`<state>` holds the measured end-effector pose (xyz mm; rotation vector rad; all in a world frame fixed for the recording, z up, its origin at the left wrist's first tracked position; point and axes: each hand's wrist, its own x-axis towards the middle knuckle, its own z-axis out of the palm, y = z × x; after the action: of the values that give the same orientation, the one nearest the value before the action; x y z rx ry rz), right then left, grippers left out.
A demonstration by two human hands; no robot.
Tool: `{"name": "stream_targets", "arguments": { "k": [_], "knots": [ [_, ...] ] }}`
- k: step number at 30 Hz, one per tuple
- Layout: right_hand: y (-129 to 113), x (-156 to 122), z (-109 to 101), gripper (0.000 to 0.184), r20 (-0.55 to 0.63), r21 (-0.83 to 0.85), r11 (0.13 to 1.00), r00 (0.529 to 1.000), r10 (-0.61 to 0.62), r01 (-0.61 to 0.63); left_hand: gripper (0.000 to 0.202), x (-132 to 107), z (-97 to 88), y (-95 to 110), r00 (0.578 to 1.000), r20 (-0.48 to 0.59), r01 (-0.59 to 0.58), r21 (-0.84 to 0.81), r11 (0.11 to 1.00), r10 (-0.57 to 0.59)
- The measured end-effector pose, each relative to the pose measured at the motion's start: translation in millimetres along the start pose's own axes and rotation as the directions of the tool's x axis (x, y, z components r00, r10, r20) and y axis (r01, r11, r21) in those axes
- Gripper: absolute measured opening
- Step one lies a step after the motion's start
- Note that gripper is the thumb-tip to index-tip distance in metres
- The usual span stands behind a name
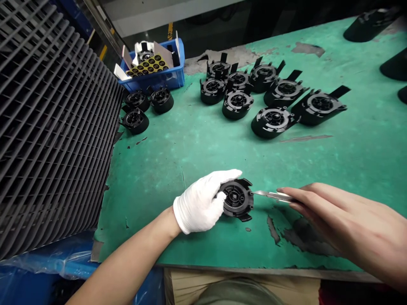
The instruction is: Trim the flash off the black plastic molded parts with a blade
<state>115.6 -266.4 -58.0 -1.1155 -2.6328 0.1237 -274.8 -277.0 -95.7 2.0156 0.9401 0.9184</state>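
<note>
My left hand (pixel 203 201), in a white glove, is closed round a black round plastic part (pixel 235 198) over the front of the table. The part's ribbed, ringed face points up, and tabs stick out at its rim. Bare and without a glove, my right hand (pixel 330 216) pinches a slim metal scalpel (pixel 276 195) between thumb and fingers. Its blade tip points left and is at the right rim of the part; whether it touches I cannot tell.
Several similar black parts (pixel 238 103) stand at the back of the green table (pixel 178 140), others at left. A blue bin (pixel 152 80) holds a yellow sheet of round black stickers (pixel 148 67). Stacked dark grids (pixel 54 127) rise at the left edge. More black cylinders (pixel 365 27) stand far right.
</note>
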Motion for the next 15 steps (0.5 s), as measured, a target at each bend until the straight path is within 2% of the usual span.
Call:
{"name": "stream_targets", "arguments": {
  "k": [3,5,8,9,10,12,14,15],
  "knots": [
    [-2,23,-4,0.043,-0.029,-0.082,0.978,0.980,-0.195,0.192,0.063,0,-1.1,1,0.999,0.039,0.030,0.005,1.000,-0.030],
    [-3,34,-6,0.041,-0.026,-0.117,0.962,0.968,-0.250,0.245,0.070,0,-0.6,1,0.998,0.015,0.060,0.033,0.998,-0.060],
    [1,37,-3,0.041,-0.032,-0.108,0.958,0.962,-0.271,0.266,0.119,0,2.6,1,0.986,-0.075,0.159,0.112,0.981,-0.151],
    [4,34,-1,0.039,-0.036,-0.097,0.960,0.963,-0.265,0.261,0.125,0,3.8,1,0.978,-0.092,0.195,0.123,0.973,-0.185],
    [7,31,1,0.037,-0.037,-0.082,0.965,0.966,-0.255,0.251,0.120,1,4.8,2,0.972,-0.099,0.226,0.120,0.967,-0.215],
    [13,21,5,0.036,-0.037,-0.029,0.974,0.974,-0.225,0.224,0.096,1,6.3,3,0.963,-0.101,0.259,0.067,0.964,-0.252],
    [18,12,8,0.041,-0.041,0.030,0.981,0.981,-0.191,0.192,0.074,1,6.7,3,0.960,-0.111,0.259,-0.013,0.966,-0.258],
    [20,8,9,0.044,-0.045,0.050,0.983,0.984,-0.175,0.177,0.070,0,6.4,3,0.958,-0.127,0.251,-0.053,0.967,-0.255]
  ]
}}
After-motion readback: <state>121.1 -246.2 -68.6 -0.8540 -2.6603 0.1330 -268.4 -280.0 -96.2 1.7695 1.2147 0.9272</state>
